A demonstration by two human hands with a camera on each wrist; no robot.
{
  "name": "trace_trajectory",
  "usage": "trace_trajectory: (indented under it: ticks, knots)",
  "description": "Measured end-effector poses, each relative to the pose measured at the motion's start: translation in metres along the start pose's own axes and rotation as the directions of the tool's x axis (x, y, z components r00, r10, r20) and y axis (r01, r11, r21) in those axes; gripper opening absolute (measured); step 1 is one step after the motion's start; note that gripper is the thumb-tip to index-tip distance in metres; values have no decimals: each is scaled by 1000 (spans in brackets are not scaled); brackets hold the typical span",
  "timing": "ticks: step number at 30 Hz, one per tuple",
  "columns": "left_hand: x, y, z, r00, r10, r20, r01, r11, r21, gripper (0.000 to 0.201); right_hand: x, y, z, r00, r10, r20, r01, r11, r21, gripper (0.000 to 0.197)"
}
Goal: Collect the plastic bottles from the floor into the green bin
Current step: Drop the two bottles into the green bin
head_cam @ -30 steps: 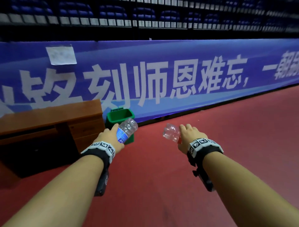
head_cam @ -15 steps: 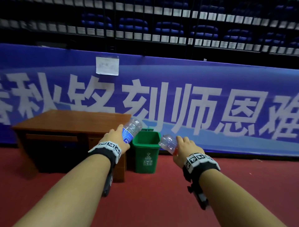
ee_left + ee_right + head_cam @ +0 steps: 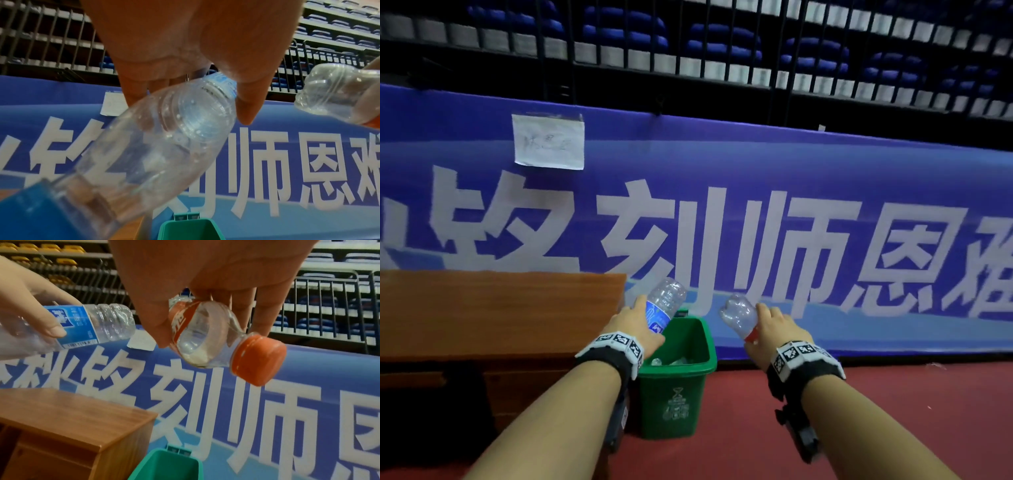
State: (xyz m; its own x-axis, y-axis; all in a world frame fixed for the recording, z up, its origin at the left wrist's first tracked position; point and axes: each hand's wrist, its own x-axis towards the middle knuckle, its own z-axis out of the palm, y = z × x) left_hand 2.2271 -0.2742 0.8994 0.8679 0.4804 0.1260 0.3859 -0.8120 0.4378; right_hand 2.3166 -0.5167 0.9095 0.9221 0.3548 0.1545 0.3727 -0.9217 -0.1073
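Holding one bottle each, both hands hover close to the green bin (image 3: pixel 676 368), which stands on the red floor (image 3: pixel 893 411) just beside the wooden worktop (image 3: pixel 496 308). The left hand (image 3: pixel 631 325) grasps the blue-label bottle (image 3: pixel 662 308) around its middle, base pointing forward and up, almost over the left edge of the bin. The right hand (image 3: pixel 770 330) grasps the red-cap bottle (image 3: pixel 738 317) near its neck, and this one hangs to the right of the bin mouth, not above it. Some clear bottles already lie inside the bin. My judgement of the risk: if the right hand lets go from here, the bottle can fall outside or hit the rim and bounce onto the floor; the left one can strike the worktop edge, because it is very near. Both bottles are light and can roll away. The blue banner (image 3: pixel 825 240) behind shows big white characters, "铭刻师恩难" as far as I can read. A taped paper note (image 3: pixel 548 142) is illegible, and the small print on the bottle labels too.
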Motion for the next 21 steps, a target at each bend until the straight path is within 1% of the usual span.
trace_trajectory:
  ticks: [2,4,7,12,15,18,21]
  knots:
    - [38,-5,15,1000,-1,20,1,1000,11,71,39,-2,21,999,-4,46,4,1000,-18,57]
    - [80,-11,28,1000,0,20,0,1000,19,75,83,-6,40,998,-24,66,25,1000,-12,58]
    - [148,-19,40,999,-32,10,32,997,69,91,155,-13,61,995,-58,79,58,998,6,55]
    - [275,-20,40,995,-65,-69,73,989,128,97,294,-26,81,986,-159,47,159,987,2,61]
    - [343,-22,36,989,-131,-71,140,980,139,102,369,-41,87,977,-201,70,198,979,42,64]
    - [398,-25,45,983,-161,-89,169,981,91,102,428,-53,99,970,-230,80,225,972,71,66]
    - [435,-31,62,987,-151,-51,153,988,36,99,465,-62,116,958,-253,136,249,968,41,67]
